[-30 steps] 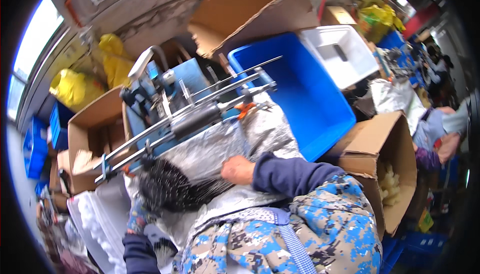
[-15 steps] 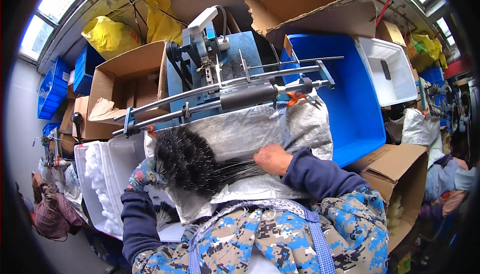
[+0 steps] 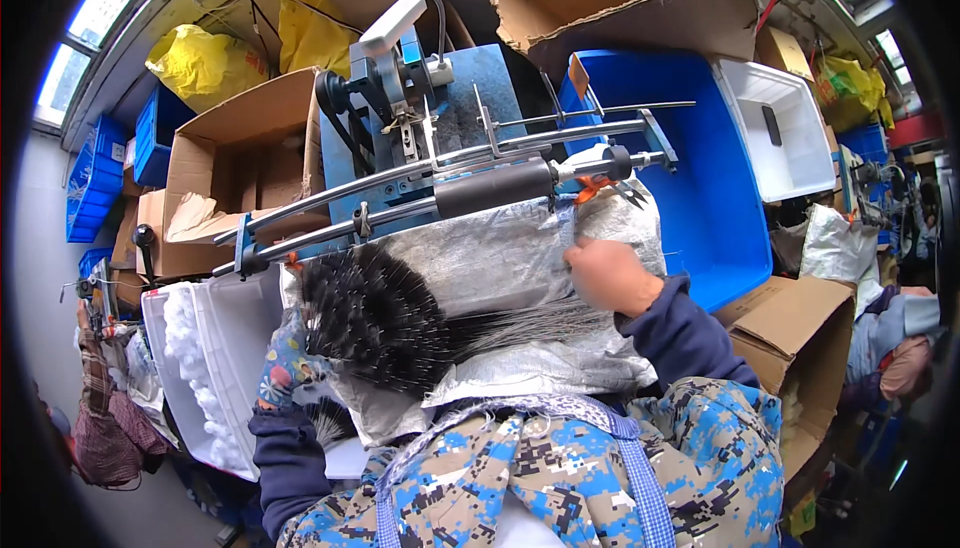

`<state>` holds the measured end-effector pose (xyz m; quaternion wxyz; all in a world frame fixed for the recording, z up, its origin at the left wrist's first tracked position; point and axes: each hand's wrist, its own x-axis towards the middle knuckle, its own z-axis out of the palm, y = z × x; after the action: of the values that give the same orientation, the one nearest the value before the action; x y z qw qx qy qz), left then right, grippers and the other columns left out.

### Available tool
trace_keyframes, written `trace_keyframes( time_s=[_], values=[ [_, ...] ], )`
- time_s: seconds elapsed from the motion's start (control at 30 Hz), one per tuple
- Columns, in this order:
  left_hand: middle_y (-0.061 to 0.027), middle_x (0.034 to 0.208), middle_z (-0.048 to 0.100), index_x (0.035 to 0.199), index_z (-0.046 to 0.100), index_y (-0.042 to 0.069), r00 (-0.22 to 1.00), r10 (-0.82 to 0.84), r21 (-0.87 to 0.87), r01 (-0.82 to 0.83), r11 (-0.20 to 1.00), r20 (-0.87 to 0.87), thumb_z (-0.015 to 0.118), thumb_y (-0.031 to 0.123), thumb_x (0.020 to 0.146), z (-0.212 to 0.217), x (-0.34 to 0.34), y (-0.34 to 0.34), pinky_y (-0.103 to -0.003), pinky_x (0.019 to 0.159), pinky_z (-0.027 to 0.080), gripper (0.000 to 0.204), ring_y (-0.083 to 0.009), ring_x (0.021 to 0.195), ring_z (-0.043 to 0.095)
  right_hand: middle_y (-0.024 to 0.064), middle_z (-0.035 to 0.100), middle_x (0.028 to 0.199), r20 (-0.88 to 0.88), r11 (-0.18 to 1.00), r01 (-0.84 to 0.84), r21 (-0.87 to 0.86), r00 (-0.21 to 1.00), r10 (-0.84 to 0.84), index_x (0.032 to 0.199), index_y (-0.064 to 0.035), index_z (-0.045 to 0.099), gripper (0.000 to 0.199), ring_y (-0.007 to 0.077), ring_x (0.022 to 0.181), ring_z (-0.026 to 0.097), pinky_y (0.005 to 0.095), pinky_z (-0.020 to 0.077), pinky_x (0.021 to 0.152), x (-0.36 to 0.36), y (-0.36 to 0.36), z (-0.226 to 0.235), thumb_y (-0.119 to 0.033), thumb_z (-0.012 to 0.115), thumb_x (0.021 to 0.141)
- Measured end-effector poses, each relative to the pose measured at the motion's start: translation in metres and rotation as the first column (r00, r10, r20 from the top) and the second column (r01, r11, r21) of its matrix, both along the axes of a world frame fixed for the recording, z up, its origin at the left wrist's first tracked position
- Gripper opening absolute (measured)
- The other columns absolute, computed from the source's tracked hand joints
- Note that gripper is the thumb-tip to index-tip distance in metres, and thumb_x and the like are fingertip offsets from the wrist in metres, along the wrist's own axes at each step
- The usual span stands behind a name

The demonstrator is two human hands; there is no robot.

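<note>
A thick bundle of black bristly brushes [image 3: 375, 323] with thin wire stems [image 3: 530, 326] lies on a silvery-white sheet [image 3: 480, 258] over my lap. The stems point right. At the bundle's left edge is my left hand [image 3: 284, 360], in a flowered glove. Its fingers are partly hidden by the bristles, so their grip cannot be made out. My bare right hand [image 3: 612, 276] is raised over the sheet, beyond the right ends of the stems. Its fingers are closed and slightly blurred; whatever they hold, if anything, is too small to name.
Just ahead stands a bench machine [image 3: 400, 108] with long metal rods and a dark roller [image 3: 495, 188]. Orange-handled snips [image 3: 595, 188] hang at its right. A blue bin [image 3: 720, 238] is on the right, a carton [image 3: 240, 138] and a white tub [image 3: 200, 378] on the left.
My right hand has moved right and slightly away from me, off the stems. My left hand has shifted a little upward along the bundle's edge. The view has tilted slightly.
</note>
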<state>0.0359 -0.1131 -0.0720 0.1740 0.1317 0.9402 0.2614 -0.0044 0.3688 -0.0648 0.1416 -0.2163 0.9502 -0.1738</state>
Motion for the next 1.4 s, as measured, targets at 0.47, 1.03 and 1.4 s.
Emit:
trace_keyframes(
  time_s=[0.47, 1.03, 1.4],
  values=[
    [-0.0271, 0.136, 0.029, 0.134, 0.025, -0.006, 0.979, 0.053, 0.139, -0.081, 0.987, 0.197, 0.078, 0.038, 0.054, -0.008, 0.001, 0.046, -0.039, 0.107, 0.018, 0.105, -0.0395, 0.13, 0.021, 0.0132, 0.055, 0.084, 0.123, 0.987, 0.052, 0.15, 0.99, -0.071, 0.09, -0.0047, 0.05, 0.026, 0.0326, 0.072, 0.058, 0.0397, 0.0486, 0.061, 0.013, 0.0, 0.002, -0.002, 0.055, 0.065],
    [-0.0133, 0.122, 0.05, 0.114, 0.053, 0.001, 0.897, 0.428, 0.481, -0.424, 0.767, 0.108, 0.058, 0.013, 0.081, 0.004, 0.002, 0.103, -0.036, 0.096, 0.037, 0.035, -0.0257, 0.111, 0.049, 0.0141, 0.054, 0.084, -0.524, 0.998, 0.02, -0.059, 0.851, -0.048, 0.085, -0.0052, 0.058, 0.012, 0.0299, 0.08, 0.056, 0.0375, 0.0465, 0.064, -0.147, -0.095, 0.06, -0.005, 0.049, 0.076],
    [-0.0107, 0.099, 0.058, 0.094, 0.06, 0.002, 0.921, 0.072, -0.061, -0.103, 0.993, -0.383, 0.063, 0.002, 0.065, 0.041, -0.007, 0.084, -0.035, 0.072, 0.047, 0.029, -0.0298, 0.088, 0.056, 0.0115, 0.055, 0.094, -0.483, 0.988, 0.127, 0.084, 0.872, -0.071, 0.083, -0.0088, 0.062, 0.013, 0.0259, 0.087, 0.055, 0.0392, 0.0429, 0.068, -0.195, -0.113, 0.014, -0.015, 0.053, 0.076]
  ],
)
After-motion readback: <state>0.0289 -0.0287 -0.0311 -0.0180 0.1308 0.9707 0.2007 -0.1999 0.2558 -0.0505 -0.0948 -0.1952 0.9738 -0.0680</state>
